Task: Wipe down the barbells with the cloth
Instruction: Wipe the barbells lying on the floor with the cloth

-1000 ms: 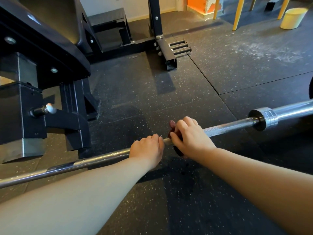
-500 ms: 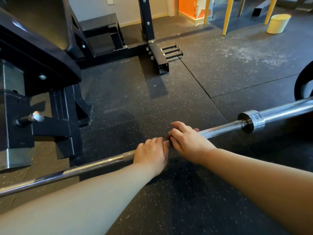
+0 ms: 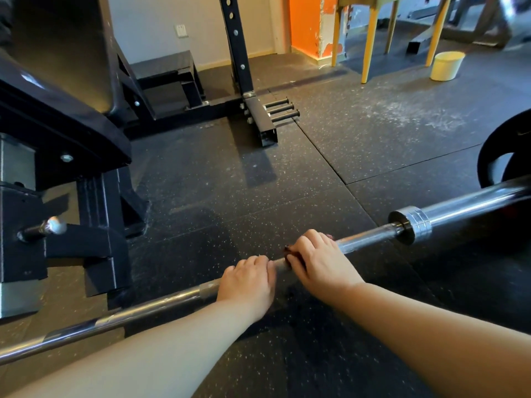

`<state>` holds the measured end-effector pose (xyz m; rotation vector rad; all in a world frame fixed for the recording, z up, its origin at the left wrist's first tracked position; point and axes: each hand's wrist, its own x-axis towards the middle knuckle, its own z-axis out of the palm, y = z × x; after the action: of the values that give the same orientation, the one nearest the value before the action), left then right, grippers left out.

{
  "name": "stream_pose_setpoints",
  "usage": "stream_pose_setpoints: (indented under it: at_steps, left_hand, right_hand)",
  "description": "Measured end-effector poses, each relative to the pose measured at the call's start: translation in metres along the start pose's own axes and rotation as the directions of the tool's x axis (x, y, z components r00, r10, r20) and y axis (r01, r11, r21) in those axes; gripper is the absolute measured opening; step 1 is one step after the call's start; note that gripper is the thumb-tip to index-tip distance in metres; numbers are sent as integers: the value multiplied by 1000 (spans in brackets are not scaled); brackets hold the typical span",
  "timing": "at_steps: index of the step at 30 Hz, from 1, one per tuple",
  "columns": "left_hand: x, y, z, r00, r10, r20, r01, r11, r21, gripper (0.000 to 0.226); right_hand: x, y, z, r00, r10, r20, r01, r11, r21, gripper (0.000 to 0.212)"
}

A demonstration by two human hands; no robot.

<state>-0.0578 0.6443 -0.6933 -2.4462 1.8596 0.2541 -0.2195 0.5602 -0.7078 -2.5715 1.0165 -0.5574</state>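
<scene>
One black rack (image 3: pixel 57 133) at left. One barbell (image 3: pixel 143 311) runs from lower left to the right edge. Left hand (image 3: pixel 248 282): fingers curled over the shaft, gripping it. Just beside it, right hand (image 3: pixel 319 261): fingers wrapped round one dark red cloth (image 3: pixel 288 250) on the shaft; cloth mostly hidden. One black plate (image 3: pixel 494 156) far right.

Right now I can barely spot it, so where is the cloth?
In the head view the cloth is just right of centre, held on the barbell under the right hand, close beside the left hand.

Steel barbell (image 3: pixel 370 235) lying across floor, dark red cloth (image 3: pixel 288 250) wrapped around shaft
</scene>
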Motion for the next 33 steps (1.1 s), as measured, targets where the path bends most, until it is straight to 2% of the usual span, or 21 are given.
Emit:
stream_pose_setpoints:
  at_steps: [3, 5, 7, 9, 11, 13, 14, 17, 21, 23, 25, 26, 28, 30, 33]
  left_hand:
    - [-2, -3, -1, 999, 31, -11, -31, 999, -16, 33]
    - [-1, -3, -2, 999, 45, 4, -45, 999, -22, 37]
    - [2, -1, -4, 998, 66, 25, -65, 997, -33, 44]
    - [4, 3, -6, 994, 103, 44, -101, 994, -34, 50]
    - [6, 9, -7, 991, 119, 62, -116, 992, -51, 51]
    - [8, 16, -9, 992, 111, 66, -106, 991, -78, 52]
    - [9, 19, -9, 992, 105, 64, -99, 991, -90, 51]
    - [10, 22, -7, 993, 102, 54, -96, 991, -95, 50]
    - [10, 17, -5, 993, 98, 68, -92, 991, -97, 51]
    - [10, 20, -6, 994, 90, 61, -85, 993, -86, 47]
    - [10, 24, -6, 996, 79, 45, -76, 995, -69, 41]
    - [10, 26, -6, 997, 72, 38, -69, 996, -60, 39]
    - [10, 28, -6, 998, 60, 30, -58, 997, -47, 40]
    - [11, 26, -3, 997, 67, 27, -66, 998, -22, 39]
    - [12, 24, -1, 997, 77, 15, -77, 997, -9, 36]
  right_hand:
    - [0, 24, -10, 999, 19, 35, -18, 1000, -18, 39]
    - [-2, 37, -16, 995, 97, -9, -97, 995, -13, 46]
    - [-5, 37, -16, 976, 192, -106, -190, 981, 31, 34]
    - [-7, 23, -6, 957, 226, -179, -208, 971, 115, 21]
    - [-13, 7, 7, 980, 128, -151, -107, 984, 142, 24]
    - [-18, 2, 10, 997, -31, -76, 38, 995, 92, 35]
    - [-18, 6, 5, 997, -66, -45, 69, 995, 70, 38]
    - [-17, 28, -7, 997, -11, -72, 8, 999, -40, 39]
    - [-22, 35, -3, 959, 208, -195, -223, 973, -60, 38]
    - [-21, 24, 3, 968, 191, -164, -198, 980, -21, 43]
    - [-18, 19, 2, 992, 112, -49, -112, 994, 14, 40]
    - [-17, 22, -2, 998, 58, -6, -58, 998, -6, 38]
    - [-16, 39, -9, 999, -7, -33, 4, 994, -108, 36]
    - [-19, 64, -16, 985, 76, -154, -102, 981, -167, 37]
    - [-25, 81, -19, 932, 282, -226, -302, 952, -54, 43]
